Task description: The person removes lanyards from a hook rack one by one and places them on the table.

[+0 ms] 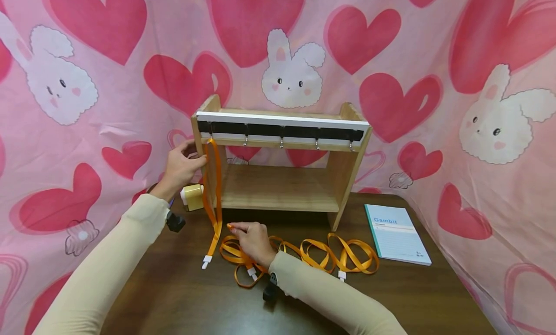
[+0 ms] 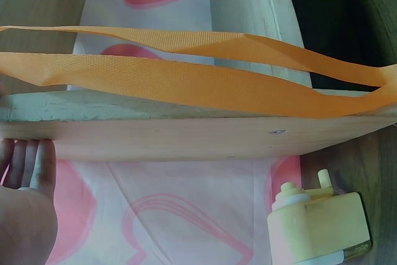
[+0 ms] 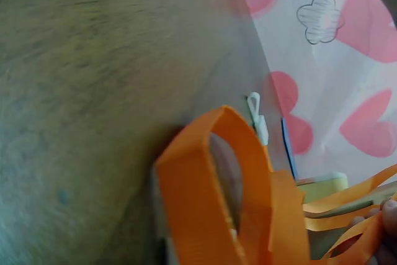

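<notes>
My left hand grips the left side panel of a small wooden shelf, its fingers against the outer face in the left wrist view. Beside it, an orange lanyard hangs in a loop from the leftmost hook, its white clip at the bottom. Low in front of the shelf, my right hand pinches another orange lanyard; a bit of orange shows at the fingertips. Coiled orange lanyards with white clips lie on the table under and beside this hand.
More metal hooks line the shelf's black-and-white front strip. A pale yellow bottle stands left of the shelf. At the right of the dark wooden table lies a notebook. Pink heart-patterned cloth hangs behind.
</notes>
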The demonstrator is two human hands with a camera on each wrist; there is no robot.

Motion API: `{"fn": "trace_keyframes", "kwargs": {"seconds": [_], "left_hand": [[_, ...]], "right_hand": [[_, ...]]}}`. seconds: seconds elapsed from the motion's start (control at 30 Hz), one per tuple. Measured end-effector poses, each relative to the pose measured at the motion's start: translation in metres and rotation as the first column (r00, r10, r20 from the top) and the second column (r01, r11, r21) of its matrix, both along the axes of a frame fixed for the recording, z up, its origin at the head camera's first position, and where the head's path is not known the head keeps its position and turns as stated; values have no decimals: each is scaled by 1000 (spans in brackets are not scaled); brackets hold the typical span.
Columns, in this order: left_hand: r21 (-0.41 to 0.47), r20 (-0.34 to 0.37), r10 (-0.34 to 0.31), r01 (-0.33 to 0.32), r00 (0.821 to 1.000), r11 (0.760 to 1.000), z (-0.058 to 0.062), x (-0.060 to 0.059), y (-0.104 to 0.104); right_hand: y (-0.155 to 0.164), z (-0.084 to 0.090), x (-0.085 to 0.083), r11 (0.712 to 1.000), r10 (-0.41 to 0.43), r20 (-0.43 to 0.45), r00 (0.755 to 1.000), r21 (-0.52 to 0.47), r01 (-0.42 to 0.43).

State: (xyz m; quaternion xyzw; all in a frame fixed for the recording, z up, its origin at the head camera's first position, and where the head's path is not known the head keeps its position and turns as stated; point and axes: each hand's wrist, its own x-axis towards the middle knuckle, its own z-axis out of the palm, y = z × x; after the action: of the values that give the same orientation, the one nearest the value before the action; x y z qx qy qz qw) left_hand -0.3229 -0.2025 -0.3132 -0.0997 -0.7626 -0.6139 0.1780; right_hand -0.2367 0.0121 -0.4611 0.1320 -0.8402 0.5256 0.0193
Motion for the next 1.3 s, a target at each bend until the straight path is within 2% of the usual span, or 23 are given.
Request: {"fn": "trace_keyframes", "kwargs": {"seconds": [0.27, 0.57, 0.8, 0.9, 1.0, 1.13, 1.3], "left_hand": [[2, -9, -15, 15, 1000, 1000, 1, 2, 0], [27, -21, -36, 37, 999, 999, 2, 2, 0], [12, -6, -35, 35, 999, 999, 1, 0, -1], [6, -1, -41, 41, 999, 999, 9, 10, 2], [-20, 4, -31, 31, 1000, 999, 11, 12, 2], [-45, 3, -18, 18, 1000, 999, 3, 1, -3], [-14, -1, -32, 31, 1000, 999, -1, -1, -4]], "right_hand": [[-2, -11, -2, 1000, -26, 14, 1000, 5, 26], [-2, -15, -2, 999, -32, 24, 999, 16, 32], [-1, -20, -3, 998, -33, 36, 999, 50, 31], [-1, -21, -3, 999, -32, 60, 998, 36, 30], [-1, -22, -4, 999, -38, 67, 997, 30, 36], [0, -24, -4, 998, -47, 48, 998, 36, 46], [1, -26, -3, 996, -55, 16, 998, 69, 54]]}}
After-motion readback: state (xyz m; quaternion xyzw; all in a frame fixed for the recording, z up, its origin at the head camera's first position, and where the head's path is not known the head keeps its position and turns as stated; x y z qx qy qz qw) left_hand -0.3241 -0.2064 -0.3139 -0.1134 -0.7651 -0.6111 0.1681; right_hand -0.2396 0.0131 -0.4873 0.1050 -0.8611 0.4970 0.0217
